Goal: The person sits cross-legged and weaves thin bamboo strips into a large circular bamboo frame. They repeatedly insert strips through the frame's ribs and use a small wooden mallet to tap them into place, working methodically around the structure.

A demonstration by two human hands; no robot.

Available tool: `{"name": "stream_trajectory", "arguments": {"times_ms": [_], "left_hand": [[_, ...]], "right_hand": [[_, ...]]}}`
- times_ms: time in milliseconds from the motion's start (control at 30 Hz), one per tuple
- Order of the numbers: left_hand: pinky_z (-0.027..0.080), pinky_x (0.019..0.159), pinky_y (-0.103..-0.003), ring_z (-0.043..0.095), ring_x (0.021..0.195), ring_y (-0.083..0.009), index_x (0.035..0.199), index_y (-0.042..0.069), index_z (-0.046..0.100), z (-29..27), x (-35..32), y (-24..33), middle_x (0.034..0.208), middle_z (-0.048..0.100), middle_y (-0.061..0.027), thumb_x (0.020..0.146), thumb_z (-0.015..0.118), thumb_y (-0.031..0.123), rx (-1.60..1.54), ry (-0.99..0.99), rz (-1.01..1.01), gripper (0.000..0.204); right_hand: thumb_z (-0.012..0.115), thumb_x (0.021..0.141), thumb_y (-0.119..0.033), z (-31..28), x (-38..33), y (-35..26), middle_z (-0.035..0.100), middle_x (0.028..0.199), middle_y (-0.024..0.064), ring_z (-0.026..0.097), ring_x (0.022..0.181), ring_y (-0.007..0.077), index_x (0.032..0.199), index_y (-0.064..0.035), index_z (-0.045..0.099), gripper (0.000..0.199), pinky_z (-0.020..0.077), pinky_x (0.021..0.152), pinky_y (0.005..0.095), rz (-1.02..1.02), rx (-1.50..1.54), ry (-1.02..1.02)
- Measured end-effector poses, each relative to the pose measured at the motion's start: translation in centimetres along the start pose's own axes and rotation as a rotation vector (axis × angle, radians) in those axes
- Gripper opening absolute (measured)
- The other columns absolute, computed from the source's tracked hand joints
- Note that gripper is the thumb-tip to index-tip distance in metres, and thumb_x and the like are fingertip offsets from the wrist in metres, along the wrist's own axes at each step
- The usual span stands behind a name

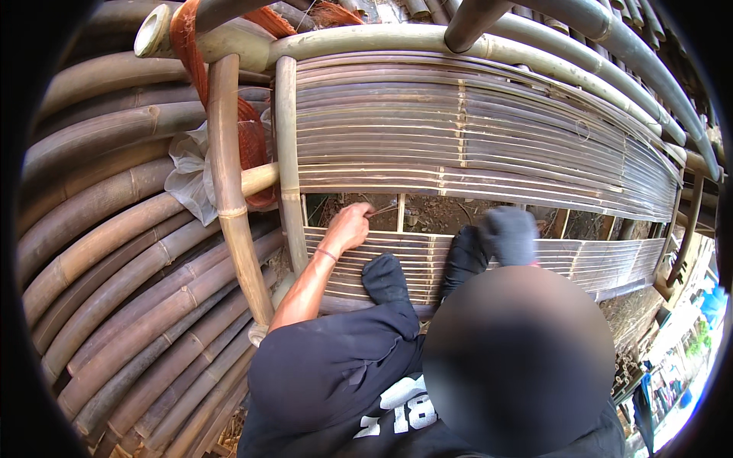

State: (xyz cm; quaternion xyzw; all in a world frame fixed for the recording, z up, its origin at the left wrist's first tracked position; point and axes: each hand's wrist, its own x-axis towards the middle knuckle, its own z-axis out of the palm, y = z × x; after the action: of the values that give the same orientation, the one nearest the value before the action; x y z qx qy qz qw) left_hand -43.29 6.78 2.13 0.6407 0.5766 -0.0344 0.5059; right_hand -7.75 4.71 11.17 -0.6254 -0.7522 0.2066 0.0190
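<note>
Left hand [351,227], bare, fingers drawn together at the gap in the slatted bamboo platform [534,137], by a thin strand [385,208]; whether it's pinched, can't tell. Right hand [510,235], grey-gloved and curled at the gap's near edge, contents hidden. Looks like close handwork among the slats, calling for steady fingers. Around it: stacked bamboo poles [114,252] left, slats mid-frame, sunlit yard [702,343] right.

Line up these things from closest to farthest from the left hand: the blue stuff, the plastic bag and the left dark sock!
From the left hand, in the head view:
1. Left dark sock: just below, slightly right.
2. Plastic bag: off to the left, by the bamboo.
3. Blue stuff: far right edge.
</note>
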Motion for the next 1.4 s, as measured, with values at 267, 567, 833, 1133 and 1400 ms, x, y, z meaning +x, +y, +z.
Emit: {"name": "stream_trajectory", "arguments": {"times_ms": [267,567,833,1133,1400], "left_hand": [[0.051,0.090,-0.046,0.065,0.105,-0.0452,0.110,-0.017,0.056,2.6,4.0,2.7,0.103,0.064,-0.0375,0.082,0.049,0.011,-0.089,-0.304,-0.099,0.040],[0.054,0.076,-0.034,0.070,0.081,-0.0182,0.098,0.004,0.077,-2.6,1.3,4.6,0.088,0.075,-0.0136,0.087,0.072,0.024,-0.283,-0.209,-0.109,0.024],[0.052,0.070,-0.024,0.064,0.074,-0.0080,0.104,0.002,0.075,-3.9,-0.3,7.2,0.083,0.074,-0.0035,0.093,0.072,0.022,-0.556,-0.663,0.091,0.022],[0.045,0.048,-0.022,0.064,0.059,-0.0096,0.130,-0.004,0.056,-0.6,-1.0,3.5,0.106,0.073,-0.0138,0.094,0.064,0.016,-0.759,-0.292,-0.279,0.043],[0.046,0.101,-0.039,0.060,0.120,-0.0301,0.138,-0.004,0.050,1.1,2.2,1.7,0.131,0.059,-0.0224,0.097,0.050,0.062,-0.738,-0.226,-0.141,0.078]], "right_hand": [[0.053,0.089,-0.023,17.4,7.8,-5.9,0.071,0.105,0.0225,0.067,0.097,0.0424,0.104,-0.0028,0.072,0.031,0.0535,0.086,0.0470,-0.256,0.401,-0.650],[0.065,0.083,-0.029,9.5,5.6,-7.2,0.071,0.096,0.0198,0.068,0.089,0.0401,0.107,-0.0070,0.066,0.033,0.0543,0.077,0.0510,-0.035,0.434,-0.368],[0.069,0.089,-0.031,1.5,-3.5,-5.7,0.067,0.117,0.0138,0.062,0.107,0.0329,0.104,-0.0058,0.072,0.029,0.0480,0.093,0.0429,-0.097,1.086,-0.523],[0.067,0.090,-0.020,-2.0,-36.7,1.1,0.063,0.093,0.0092,0.057,0.085,0.0212,0.104,-0.0036,0.067,0.021,0.0459,0.077,0.0354,1.422,0.890,-0.673],[0.070,0.087,-0.025,-0.4,-37.3,2.8,0.062,0.118,0.0180,0.056,0.113,0.0324,0.123,-0.0056,0.061,0.041,0.0442,0.098,0.0415,1.349,-0.236,-0.965]]}}
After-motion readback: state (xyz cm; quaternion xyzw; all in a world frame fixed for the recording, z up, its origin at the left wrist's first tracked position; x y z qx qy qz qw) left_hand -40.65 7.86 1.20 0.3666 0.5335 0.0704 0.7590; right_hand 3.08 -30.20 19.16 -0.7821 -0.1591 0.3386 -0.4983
